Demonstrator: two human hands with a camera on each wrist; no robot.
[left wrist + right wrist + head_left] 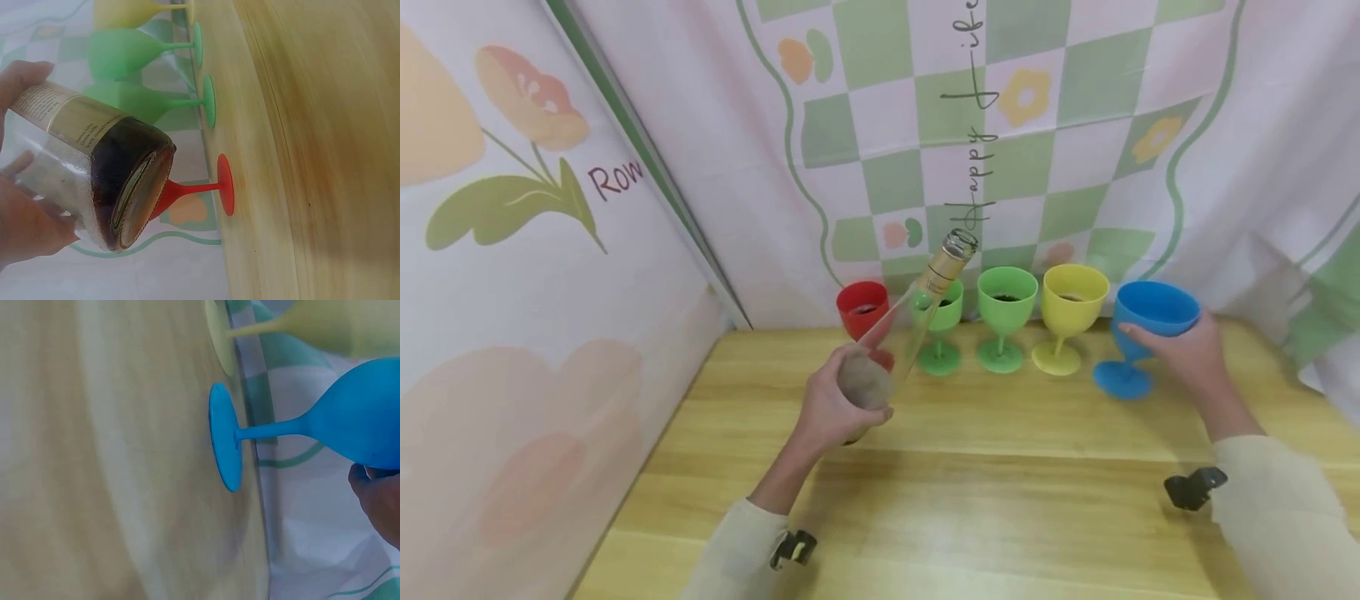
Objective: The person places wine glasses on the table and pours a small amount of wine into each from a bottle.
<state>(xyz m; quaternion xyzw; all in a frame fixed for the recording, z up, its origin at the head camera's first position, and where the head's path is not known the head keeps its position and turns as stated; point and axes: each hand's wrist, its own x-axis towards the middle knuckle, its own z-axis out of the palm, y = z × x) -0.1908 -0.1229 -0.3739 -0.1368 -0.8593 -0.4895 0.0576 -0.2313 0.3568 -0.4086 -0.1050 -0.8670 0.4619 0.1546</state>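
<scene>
My left hand (835,404) grips a clear glass bottle (72,140) round its lower body, and the bottle's neck (947,262) leans up and to the right. Dark liquid shows at the bottle's base in the left wrist view. With my right hand (1195,358) I hold a blue goblet (1153,312) by its bowl, at the right end of a row of goblets. Left of it stand a yellow goblet (1073,304), a green goblet (1006,304), a second green goblet (942,354) partly behind the bottle, and a red goblet (859,302). Dark liquid is visible inside these four.
The wooden table (970,517) meets a patterned cloth (887,117) right behind the goblets. Another printed cloth (647,275) borders the table on the left. A black wrist device (1197,488) sits at the right sleeve, and another device (793,548) at the left.
</scene>
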